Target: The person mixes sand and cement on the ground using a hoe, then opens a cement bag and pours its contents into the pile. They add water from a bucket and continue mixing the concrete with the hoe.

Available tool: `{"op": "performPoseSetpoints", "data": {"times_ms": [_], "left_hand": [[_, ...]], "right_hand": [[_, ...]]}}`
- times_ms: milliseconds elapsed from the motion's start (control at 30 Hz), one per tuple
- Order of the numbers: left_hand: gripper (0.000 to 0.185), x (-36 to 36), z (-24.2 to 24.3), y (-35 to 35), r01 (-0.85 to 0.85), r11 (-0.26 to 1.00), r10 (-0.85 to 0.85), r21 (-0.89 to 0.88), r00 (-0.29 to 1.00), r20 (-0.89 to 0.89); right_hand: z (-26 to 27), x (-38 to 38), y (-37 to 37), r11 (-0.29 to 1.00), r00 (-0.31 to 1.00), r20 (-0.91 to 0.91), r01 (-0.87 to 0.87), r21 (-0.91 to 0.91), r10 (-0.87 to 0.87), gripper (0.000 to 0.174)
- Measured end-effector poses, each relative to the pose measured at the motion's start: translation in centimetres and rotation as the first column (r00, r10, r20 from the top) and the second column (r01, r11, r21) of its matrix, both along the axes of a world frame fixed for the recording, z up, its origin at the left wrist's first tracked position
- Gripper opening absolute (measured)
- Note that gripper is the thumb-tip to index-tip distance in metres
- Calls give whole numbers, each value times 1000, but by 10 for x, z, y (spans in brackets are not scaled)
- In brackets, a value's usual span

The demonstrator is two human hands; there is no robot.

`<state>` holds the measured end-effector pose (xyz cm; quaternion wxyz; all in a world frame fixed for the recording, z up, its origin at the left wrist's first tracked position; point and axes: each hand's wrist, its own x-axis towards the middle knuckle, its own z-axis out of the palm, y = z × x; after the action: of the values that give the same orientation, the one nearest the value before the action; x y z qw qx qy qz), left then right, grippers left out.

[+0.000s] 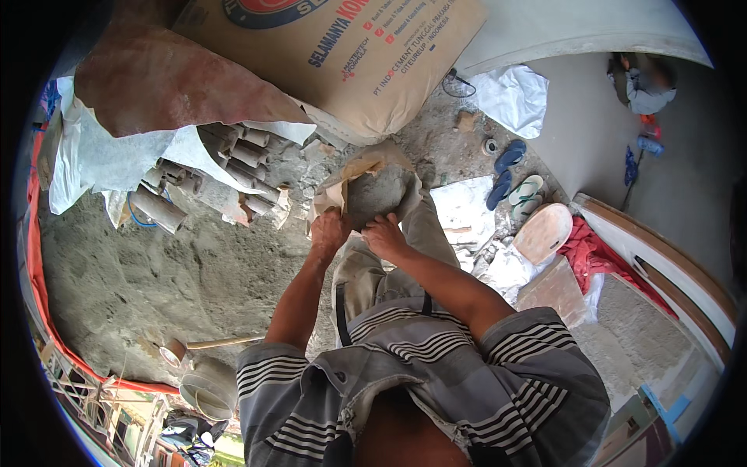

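An open paper cement bag [328, 195] with a torn, folded rim stands in front of my legs. Grey cement powder [378, 191] shows in its mouth. My left hand [331, 227] grips the near left part of the rim, fingers curled over the paper. Close beside it, my right hand [383, 238] grips the near right part. The bag's lower part is hidden. Just beyond stands a large full-looking brown paper cement sack [402, 76] bearing printed writing.
Clay roof tiles [245, 154] lie stacked at left under sheets. A bucket [209, 388] and wooden-handled tool [224, 342] are behind left. Blue flip-flops [505, 175], green-strapped flip-flops [526, 197] and a wooden board [544, 233] lie at right. A person [648, 87] sits farther off.
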<state>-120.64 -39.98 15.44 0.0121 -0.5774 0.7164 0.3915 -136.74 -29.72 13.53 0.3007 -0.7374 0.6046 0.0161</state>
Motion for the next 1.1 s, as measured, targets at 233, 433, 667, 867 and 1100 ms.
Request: {"op": "performPoseSetpoints", "data": {"times_ms": [233,433,667,867,1100], "left_hand": [[26,54,29,-75,145,988,-143,-42,988,58],[53,35,47,-37,-19,998,2,60,963,268],[60,52,24,-24,-93,964,-1,248,936,353],[46,91,7,42,-604,573,792,554,581,-187],[42,55,-19,123,-564,691,601,453,796,75]], "right_hand": [[28,-18,41,993,999,39,-8,122,3,17],[21,6,5,972,999,32,25,235,-34,39],[6,33,-18,890,994,55,-111,443,97,59],[-20,63,-43,883,919,269,145,447,-287,68],[-22,86,-70,799,964,254,-90,594,-81,51]]}}
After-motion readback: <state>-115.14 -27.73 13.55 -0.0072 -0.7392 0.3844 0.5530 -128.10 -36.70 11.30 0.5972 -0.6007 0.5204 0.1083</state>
